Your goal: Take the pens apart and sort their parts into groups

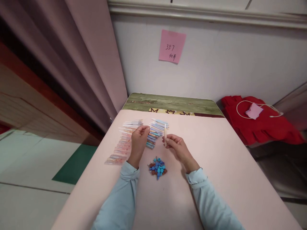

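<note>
In my right hand (176, 143), a slim cream-coloured pen (165, 134) stands nearly upright between thumb and fingers. My left hand (141, 134) is level with it, a little to the left, thumb and fingertips pinched together; whatever they hold is too small to make out. Beyond and between the hands lies a row of blue and lilac pens (157, 126), partly covered by my left hand. Left of that hand is a row of clear, pink-printed slim packs (123, 147). Nearer to me, a small heap of blue and brown square pieces (158, 167) rests between my forearms.
A pale pink cover (203, 191) lies over the table, whose green wood-patterned end (172, 101) meets the wall. A pink note (172, 47) hangs there. To the right are a red cloth (263, 131) and a white cable (242, 103). A mauve curtain (96, 48) hangs at left.
</note>
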{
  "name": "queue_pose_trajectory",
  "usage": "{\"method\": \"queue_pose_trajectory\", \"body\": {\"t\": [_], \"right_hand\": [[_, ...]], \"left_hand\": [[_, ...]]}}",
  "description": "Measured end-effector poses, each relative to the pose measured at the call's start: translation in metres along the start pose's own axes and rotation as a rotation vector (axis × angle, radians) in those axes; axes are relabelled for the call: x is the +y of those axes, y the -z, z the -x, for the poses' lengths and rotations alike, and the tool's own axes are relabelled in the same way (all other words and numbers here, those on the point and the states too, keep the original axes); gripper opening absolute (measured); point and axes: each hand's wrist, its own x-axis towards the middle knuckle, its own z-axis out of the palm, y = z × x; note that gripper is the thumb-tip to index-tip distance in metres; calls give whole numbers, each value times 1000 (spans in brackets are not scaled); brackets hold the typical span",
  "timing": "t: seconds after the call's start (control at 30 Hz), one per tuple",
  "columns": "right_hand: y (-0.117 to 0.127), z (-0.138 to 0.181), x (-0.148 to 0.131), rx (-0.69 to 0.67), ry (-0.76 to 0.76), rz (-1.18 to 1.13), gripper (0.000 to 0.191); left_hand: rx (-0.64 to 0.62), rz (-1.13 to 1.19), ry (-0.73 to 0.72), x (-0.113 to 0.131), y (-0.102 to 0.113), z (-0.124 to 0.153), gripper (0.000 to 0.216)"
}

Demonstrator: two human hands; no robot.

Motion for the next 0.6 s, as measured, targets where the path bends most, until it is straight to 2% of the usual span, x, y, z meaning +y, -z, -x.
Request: {"method": "queue_pose_trajectory", "body": {"t": [0.07,0.13,0.23,0.33,0.47,0.6], "right_hand": [[11,-2,-6,63,-4,103,30],[23,-3,-8,95,-41,189,32],[37,-4,-5,107,-89,300,34],[45,-5,0,142,-122,472,31],[47,-4,-2,227,-87,838,20],[42,-2,-9,247,-79,1079,13]], "left_hand": [[60,-203,-81,-8,8,-6,18],[64,-422,-187,-13,12,-9,17],[-35,-708,-362,-19,12,-8,26],[-139,-914,-423,-26,9,-5,42],[-232,-987,-436,-37,10,-4,56],[-203,-960,-455,-36,11,-6,44]]}}
